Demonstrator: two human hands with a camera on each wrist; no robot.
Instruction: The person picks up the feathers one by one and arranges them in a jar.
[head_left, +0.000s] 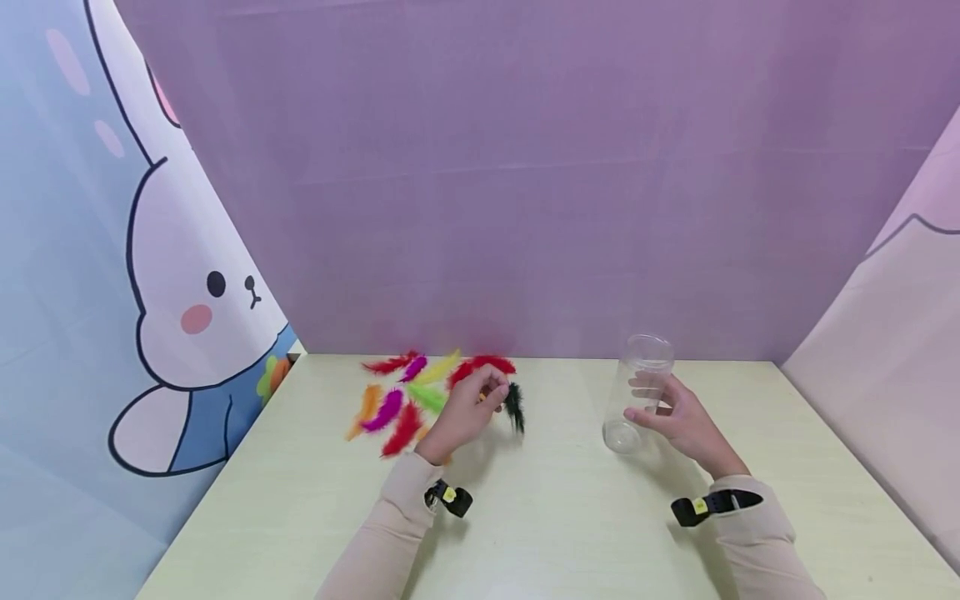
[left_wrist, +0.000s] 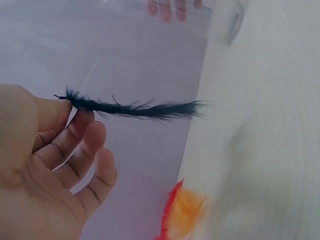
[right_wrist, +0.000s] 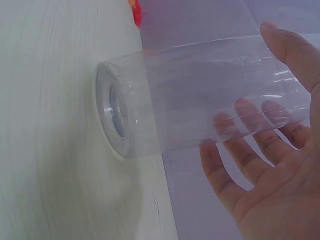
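Both arms reach forward over the worktop [head_left: 562,517], one well apart from the other. The left hand [head_left: 468,408] is up in the air, and its thumb and first finger pinch a dark feather [head_left: 513,407] near one end. The other fingers are softly bent, with little gaps between them. The dark feather hangs down from the pinch, clear of the worktop.

The right hand [head_left: 682,421] holds a clear cup [head_left: 628,400] from its right side. The thumb is on the near side, and the fingers are a bit spread along the far side. The cup's round top points up and it leans a little to the right. I cannot tell if its bottom touches the worktop.

There is one cup and one dark feather. More feathers lie by the left hand: one yellow feather [head_left: 442,367], one green feather [head_left: 427,397], two purple feathers [head_left: 385,411], at least three red feathers [head_left: 402,429], and some orange feathers [head_left: 365,412]. The left hand hides part of them, so I cannot count every orange one.
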